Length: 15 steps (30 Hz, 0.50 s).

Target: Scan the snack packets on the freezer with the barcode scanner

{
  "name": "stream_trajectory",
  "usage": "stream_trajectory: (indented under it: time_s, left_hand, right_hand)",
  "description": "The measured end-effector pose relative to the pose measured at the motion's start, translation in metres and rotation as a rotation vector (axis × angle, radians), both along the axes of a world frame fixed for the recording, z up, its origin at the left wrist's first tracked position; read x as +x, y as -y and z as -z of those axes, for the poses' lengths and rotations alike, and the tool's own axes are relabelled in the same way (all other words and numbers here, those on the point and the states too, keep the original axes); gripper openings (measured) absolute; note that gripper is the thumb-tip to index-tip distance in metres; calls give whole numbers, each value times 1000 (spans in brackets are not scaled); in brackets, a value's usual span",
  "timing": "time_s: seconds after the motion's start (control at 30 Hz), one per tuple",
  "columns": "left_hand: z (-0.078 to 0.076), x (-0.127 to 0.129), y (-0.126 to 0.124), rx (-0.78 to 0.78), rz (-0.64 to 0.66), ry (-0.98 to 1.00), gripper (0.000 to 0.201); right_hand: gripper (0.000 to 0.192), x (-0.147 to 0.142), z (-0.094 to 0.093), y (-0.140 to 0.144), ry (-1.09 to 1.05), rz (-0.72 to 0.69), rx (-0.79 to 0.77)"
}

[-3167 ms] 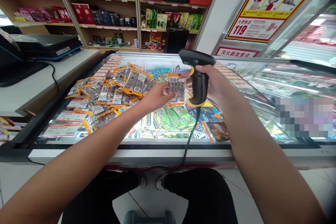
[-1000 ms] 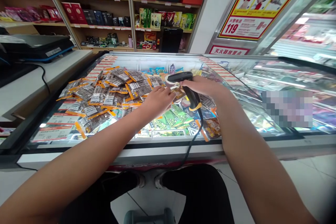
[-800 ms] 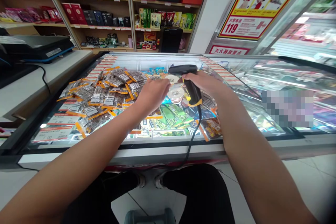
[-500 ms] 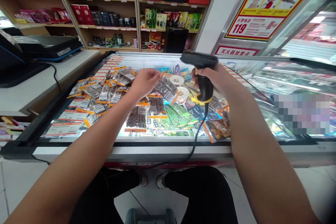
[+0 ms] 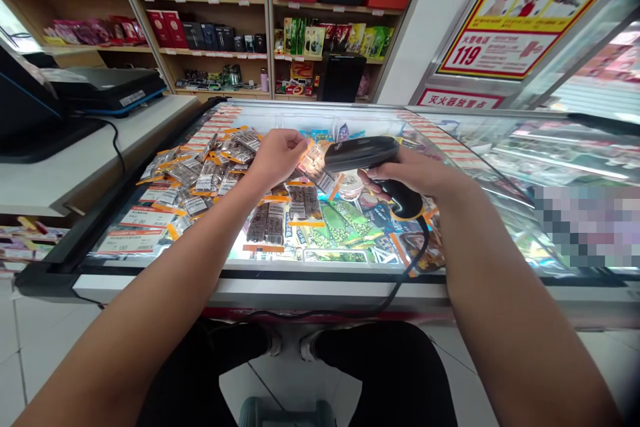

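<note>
The right hand (image 5: 417, 173) is closed around the handle of a black scanner (image 5: 361, 152), whose head lies tilted toward the left; the handle itself is mostly hidden by the fingers. Its cable (image 5: 400, 280) drops over the front edge of the glass-topped freezer (image 5: 320, 290) and passes out of sight below. The left hand (image 5: 277, 155) pinches a clear packet (image 5: 314, 163) with an orange edge, held just above the glass, close to the scanner head; its print is too blurred to read. Left of this hand lies a heap of similar packets (image 5: 200, 170), and 2 more packets (image 5: 285, 213) lie flat near the front edge. Frozen goods show dimly through the glass. A white counter (image 5: 75, 160) with a black machine (image 5: 107, 83) stands at left; shelves (image 5: 250, 27) fill the back wall.
</note>
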State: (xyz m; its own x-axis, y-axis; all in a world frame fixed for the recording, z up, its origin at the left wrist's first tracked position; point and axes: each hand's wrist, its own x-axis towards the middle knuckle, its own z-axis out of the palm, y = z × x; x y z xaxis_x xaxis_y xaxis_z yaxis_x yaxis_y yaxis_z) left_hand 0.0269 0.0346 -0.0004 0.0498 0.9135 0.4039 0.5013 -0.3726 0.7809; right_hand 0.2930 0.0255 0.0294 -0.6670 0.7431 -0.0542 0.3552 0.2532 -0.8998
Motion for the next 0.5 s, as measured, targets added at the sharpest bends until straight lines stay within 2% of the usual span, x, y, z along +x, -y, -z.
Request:
stream_trajectory:
  time_s: [0.2, 0.4, 0.5]
  left_hand:
    - [1, -1, -1, -3, 3, -19, 24]
    - [1, -2, 1, 7, 15, -71, 28]
    - [-2, -1, 5, 0, 22, -71, 29]
  right_hand:
    - [24, 0, -1, 1, 9, -9, 29]
    - [26, 2, -2, 2, -22, 87, 59]
    - [23, 1, -4, 4, -26, 82, 62]
